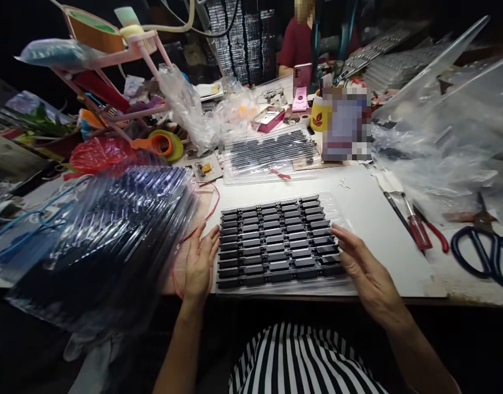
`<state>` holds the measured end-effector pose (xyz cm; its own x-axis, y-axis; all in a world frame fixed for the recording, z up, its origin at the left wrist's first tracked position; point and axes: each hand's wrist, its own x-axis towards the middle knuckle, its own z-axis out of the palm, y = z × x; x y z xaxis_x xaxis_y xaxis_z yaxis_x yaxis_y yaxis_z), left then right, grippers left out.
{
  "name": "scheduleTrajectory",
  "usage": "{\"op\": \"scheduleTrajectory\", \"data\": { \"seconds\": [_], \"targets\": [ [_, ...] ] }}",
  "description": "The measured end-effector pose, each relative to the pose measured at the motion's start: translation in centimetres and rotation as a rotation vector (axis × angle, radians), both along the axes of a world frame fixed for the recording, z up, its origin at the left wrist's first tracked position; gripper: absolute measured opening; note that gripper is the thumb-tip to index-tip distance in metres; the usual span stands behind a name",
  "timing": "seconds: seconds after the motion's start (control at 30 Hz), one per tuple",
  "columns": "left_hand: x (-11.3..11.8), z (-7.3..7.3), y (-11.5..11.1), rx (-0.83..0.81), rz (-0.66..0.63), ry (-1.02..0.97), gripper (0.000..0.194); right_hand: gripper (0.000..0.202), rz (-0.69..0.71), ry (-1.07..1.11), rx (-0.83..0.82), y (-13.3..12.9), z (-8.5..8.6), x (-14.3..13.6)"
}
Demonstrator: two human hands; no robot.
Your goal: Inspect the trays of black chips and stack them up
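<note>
Open hands on both flanks, nothing pinched! Left hand stands palm inward, fingers loosely spread, right at the near tray's left edge; right hand comes in opposite, fingers apart and slightly bent at the right edge. Whether either one presses the plastic, I cannot tell. And what a lineup between them: row upon row of black parts, the tray flat on the white board, close to its front edge. Just beyond lies the far tray, under shiny clear plastic. Over on the left, a glossy stack of dark, plastic-wrapped goods, with orange tape behind it. Out right, it's screwdriver, red-handled tool, then blue-handled scissors. Across the table, a person in dark red!
</note>
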<state>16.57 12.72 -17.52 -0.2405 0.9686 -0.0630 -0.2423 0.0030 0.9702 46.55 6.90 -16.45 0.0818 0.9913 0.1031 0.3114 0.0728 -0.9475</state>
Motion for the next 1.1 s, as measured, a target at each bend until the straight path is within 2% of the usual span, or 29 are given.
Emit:
{"op": "scheduleTrajectory", "data": {
  "seconds": [0.17, 0.37, 0.5, 0.57, 0.63, 0.7, 0.8, 0.93, 1.1],
  "targets": [
    [0.2, -0.4, 1.0, 0.008, -0.11, -0.046, 0.046, 0.04, -0.168, -0.004, -0.025, 0.9, 0.1, 1.5],
    [0.1, -0.6, 0.8, 0.012, -0.071, -0.084, 0.044, 0.04, -0.09, -0.053, -0.029, 1.9, -0.2, 0.7],
    [-0.2, -1.0, 0.7, 0.025, -0.073, -0.091, 0.045, 0.042, -0.14, -0.06, -0.032, 2.2, -0.1, 1.6],
    [-0.4, -1.3, 0.7, 0.034, -0.079, -0.093, 0.045, 0.043, -0.201, -0.153, -0.009, 2.7, -0.4, 2.9],
    [-0.6, -1.5, 0.7, 0.034, -0.075, -0.088, 0.046, 0.043, -0.222, -0.334, 0.004, 3.3, -1.0, 4.2],
    [-0.7, -1.5, 0.7, 0.024, -0.054, -0.044, 0.048, 0.044, -0.173, -0.512, 0.004, 4.0, -1.7, 5.2],
    [-0.6, -1.0, 0.8, -0.038, -0.032, 0.127, 0.052, 0.046, -0.101, -0.629, 0.032, 4.8, -2.6, 5.7],
    [-0.1, -0.2, 0.9, -0.076, -0.04, 0.292, 0.055, 0.05, -0.106, -0.602, 0.053, 4.6, -2.7, 5.3],
    [0.2, -0.2, 0.8, 0.054, -0.057, 0.11, 0.047, 0.055, -0.123, -0.344, 0.08, 3.7, -2.2, 5.0]
  ]
}}
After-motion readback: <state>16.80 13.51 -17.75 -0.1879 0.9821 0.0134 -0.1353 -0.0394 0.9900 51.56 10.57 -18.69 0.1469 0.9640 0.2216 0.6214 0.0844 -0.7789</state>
